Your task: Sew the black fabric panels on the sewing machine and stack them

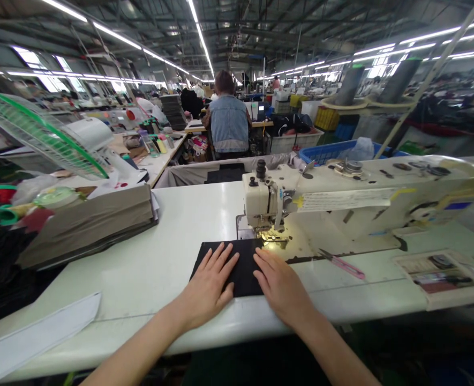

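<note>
Both palms were down at the sewing table (pixel 196 214), and between them and the white top lay a flat black piece of material (pixel 245 279). It sat near the front edge, just to the left of the needle area of a cream-coloured sewing machine (pixel 341 187). The left hand (pixel 210 284) rested across its left part, fingers stretched out and a little apart, the thumb off to the side; it pinched nothing. The right hand (pixel 280 284) was at the right edge, fingers extended and close together, their tips touching the black surface, again without closing around anything. The far right corner reached close to the machine's lit foot, though from where I stood I couldn't tell whether the edge was under it.

To the right of the right hand lay pink-handled snips (pixel 347 266), blades towards the machine head, and beyond them a shallow tray (pixel 401 264) of small items. Over on the left stood a stack of grey-brown material (pixel 96 220), with a white strip (pixel 39 332) nearer the front and a green-rimmed fan (pixel 52 134) behind. Farther ahead, a co-worker in a denim vest (pixel 228 123) sat facing away.
</note>
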Tool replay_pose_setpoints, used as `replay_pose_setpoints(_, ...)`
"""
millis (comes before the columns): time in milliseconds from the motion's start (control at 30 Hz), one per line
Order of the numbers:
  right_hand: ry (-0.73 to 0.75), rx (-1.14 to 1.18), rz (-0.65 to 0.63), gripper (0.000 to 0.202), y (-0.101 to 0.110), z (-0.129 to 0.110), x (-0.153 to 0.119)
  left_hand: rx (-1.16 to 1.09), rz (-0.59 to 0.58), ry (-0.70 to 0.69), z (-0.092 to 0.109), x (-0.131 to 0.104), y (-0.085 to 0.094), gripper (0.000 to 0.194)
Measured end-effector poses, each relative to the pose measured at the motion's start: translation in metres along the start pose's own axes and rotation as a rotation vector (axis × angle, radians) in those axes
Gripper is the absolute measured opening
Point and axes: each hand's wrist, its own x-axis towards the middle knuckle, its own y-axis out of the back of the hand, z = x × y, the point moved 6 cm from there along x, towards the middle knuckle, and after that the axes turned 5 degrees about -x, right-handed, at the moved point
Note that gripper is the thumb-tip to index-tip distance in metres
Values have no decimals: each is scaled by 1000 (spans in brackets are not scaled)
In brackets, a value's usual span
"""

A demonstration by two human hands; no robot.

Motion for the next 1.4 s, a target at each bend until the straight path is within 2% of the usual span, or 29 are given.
replay_pose_setpoints(100,6,32,30,34,13,16,-7,-22,85,72,4,17,11,42)
replay_pose_setpoints(167,31,58,18,31,19,19,-7,-67,91,21,12,30,12,36)
replay_pose_setpoints(300,44,75,-1,26,21,17,-2,-159,-27,-162,25,44,-1,48)
replay_pose_setpoints(400,34,59,4,30,17,18,0,-165,-59,-139,19,47,-7,49)
replay_pose_setpoints(667,14,59,22,31,13,26,5,-142,-50,-126,15,54,-4,48)
replay_pose_setpoints(1133,17,14,9,32,18,19,5,-110,-46,-137,8,54,-6,50)
replay_pose_setpoints(1233,58,2,32,31,24,14,-10,-119,-55,-186,18,42,-3,47)
replay_pose_setpoints(1400,139,4,29,31,35,6,-42,-188,-128,-382,47,10,1,47)
